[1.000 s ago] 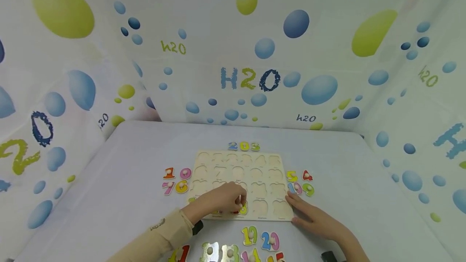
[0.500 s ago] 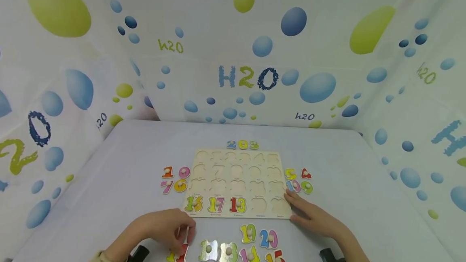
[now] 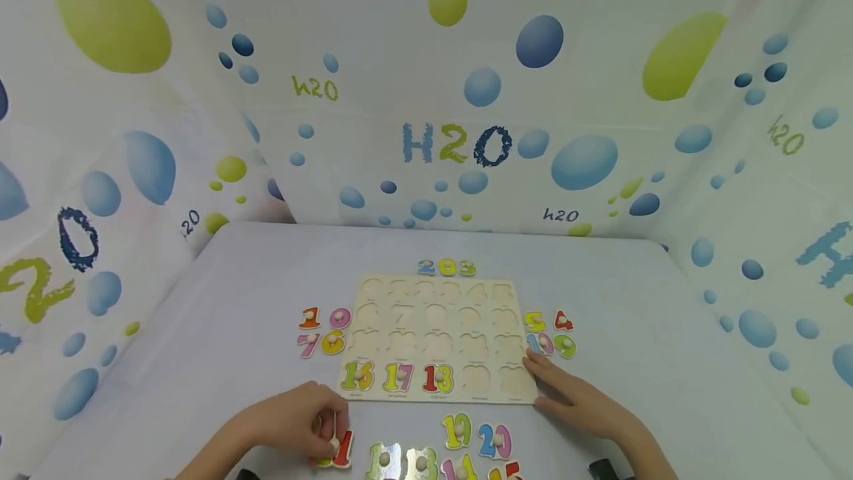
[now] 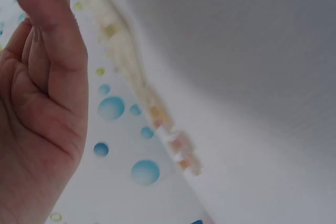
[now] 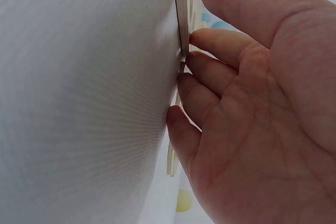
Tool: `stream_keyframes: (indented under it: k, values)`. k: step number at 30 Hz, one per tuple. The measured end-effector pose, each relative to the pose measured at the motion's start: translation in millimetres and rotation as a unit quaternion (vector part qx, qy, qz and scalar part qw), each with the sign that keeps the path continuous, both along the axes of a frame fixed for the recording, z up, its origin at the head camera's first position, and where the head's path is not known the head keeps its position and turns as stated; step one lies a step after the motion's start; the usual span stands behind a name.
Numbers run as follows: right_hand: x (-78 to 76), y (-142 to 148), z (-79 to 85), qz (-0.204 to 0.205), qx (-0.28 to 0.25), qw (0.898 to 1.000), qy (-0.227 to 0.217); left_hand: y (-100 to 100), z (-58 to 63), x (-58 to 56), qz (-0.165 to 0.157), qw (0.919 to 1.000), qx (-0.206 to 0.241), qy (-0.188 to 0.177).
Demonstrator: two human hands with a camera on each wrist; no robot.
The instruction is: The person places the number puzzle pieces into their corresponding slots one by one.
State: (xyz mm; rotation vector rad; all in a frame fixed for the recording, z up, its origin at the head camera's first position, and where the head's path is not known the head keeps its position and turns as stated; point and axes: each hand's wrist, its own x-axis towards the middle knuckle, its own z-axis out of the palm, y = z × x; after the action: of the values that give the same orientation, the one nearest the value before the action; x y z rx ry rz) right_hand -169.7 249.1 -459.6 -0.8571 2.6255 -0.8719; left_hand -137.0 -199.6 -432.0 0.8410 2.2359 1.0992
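Observation:
In the head view, my left hand (image 3: 300, 417) is at the near left, its fingertips pinching a yellow-and-red number 11 puzzle piece (image 3: 343, 450) partly hidden by the fingers. The wooden puzzle board (image 3: 435, 332) lies in the middle of the table, its near row bearing a number 16 (image 3: 358, 375), a number 17 (image 3: 398, 376) and a red-and-yellow two-digit piece (image 3: 437, 378). My right hand (image 3: 576, 398) rests at the board's right edge, fingers extended and touching it. The right wrist view shows these fingertips (image 5: 197, 59) against the board's side.
Below the board lie a 19 piece (image 3: 457, 431), a 20 piece (image 3: 495, 441) and several others, some cut by the frame. More number pieces flank the board: a 7 (image 3: 309, 344) and 6 (image 3: 333, 342) left, a 4 (image 3: 563, 321) right, a 2 (image 3: 426, 267) behind.
My left hand has left the board's near row, uncovering the pieces there, and come back to the near left. It has taken hold of the 11 piece, which has shifted slightly. The right hand stays put.

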Motion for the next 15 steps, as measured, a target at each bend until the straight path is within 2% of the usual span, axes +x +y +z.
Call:
stream_keyframes:
  k: [4,6,9,12,15]
  values:
    - [-0.4,1,1.5,-0.004,-0.002,1.0,-0.006,3,14.5,-32.6,0.052,0.9969,-0.012,0.057]
    - [-0.4,1,1.6,-0.006,-0.005,1.0,-0.013,5,16.1,-52.5,0.066,0.9939,-0.016,0.087]
    - [-0.3,0,1.0,-0.009,-0.005,1.0,-0.02,8,12.0,-77.4,0.075,0.9882,-0.042,0.127]
    - [-0.6,0,0.2,-0.007,-0.005,1.0,-0.022,10,5.4,-93.3,0.073,0.9859,-0.057,0.139]
    - [-0.8,-1,0.4,-0.007,-0.004,1.0,-0.021,12,1.0,-101.1,0.077,0.9854,-0.062,0.138]
